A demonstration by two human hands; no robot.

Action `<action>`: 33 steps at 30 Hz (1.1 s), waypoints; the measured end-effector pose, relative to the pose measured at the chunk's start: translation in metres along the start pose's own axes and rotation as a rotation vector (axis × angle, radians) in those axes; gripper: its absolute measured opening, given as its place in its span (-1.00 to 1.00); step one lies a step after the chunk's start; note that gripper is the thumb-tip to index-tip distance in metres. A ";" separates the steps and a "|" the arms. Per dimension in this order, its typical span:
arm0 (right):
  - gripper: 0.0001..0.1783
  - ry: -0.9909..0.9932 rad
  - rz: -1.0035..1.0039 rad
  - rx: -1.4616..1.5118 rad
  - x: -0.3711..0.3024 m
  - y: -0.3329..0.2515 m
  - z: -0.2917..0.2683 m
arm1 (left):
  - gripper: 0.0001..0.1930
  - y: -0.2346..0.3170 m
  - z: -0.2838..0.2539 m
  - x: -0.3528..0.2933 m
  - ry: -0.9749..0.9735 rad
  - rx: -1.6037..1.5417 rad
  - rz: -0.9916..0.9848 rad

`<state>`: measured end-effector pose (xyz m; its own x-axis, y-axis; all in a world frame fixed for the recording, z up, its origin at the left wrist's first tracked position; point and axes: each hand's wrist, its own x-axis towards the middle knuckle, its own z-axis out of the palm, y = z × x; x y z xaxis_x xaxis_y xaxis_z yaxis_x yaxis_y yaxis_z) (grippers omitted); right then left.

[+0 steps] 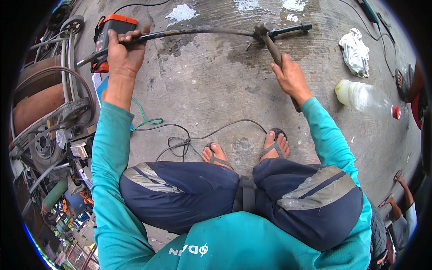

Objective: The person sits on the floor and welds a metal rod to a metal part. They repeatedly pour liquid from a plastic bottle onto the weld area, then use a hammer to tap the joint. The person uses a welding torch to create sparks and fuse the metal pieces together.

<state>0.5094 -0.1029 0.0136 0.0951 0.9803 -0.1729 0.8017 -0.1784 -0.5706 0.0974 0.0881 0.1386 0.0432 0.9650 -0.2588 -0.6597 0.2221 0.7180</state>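
Metal rod [193, 31] in left hand [125, 56], extending toward hammer [272, 48] in right hand [291, 77].

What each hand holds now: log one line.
left hand: holding dark rod; right hand: holding hammer; hammer: head near rod's right end; bottle: lying on side

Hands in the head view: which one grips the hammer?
Your right hand: it grips the hammer by the handle, whereas your left hand holds the long, curved rod.

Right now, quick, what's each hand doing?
Left hand: closed, holding the long dark rod.
Right hand: closed, holding the hammer by its handle.
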 end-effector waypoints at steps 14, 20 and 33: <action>-0.62 0.027 -0.045 0.004 -0.006 0.002 -0.008 | -0.48 -0.004 -0.016 -0.022 -0.331 -0.028 -0.125; -0.63 0.129 -0.059 0.242 -0.017 -0.016 -0.022 | -0.51 0.000 -0.020 -0.035 -0.504 0.090 -0.162; -0.59 0.149 -0.025 0.306 -0.040 -0.011 -0.018 | -0.52 -0.002 -0.029 -0.037 -0.473 0.115 -0.175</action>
<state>0.5077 -0.1389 0.0409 0.1807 0.9823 -0.0496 0.5928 -0.1490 -0.7914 0.0749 0.0478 0.1280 0.4976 0.8637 -0.0796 -0.5268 0.3739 0.7633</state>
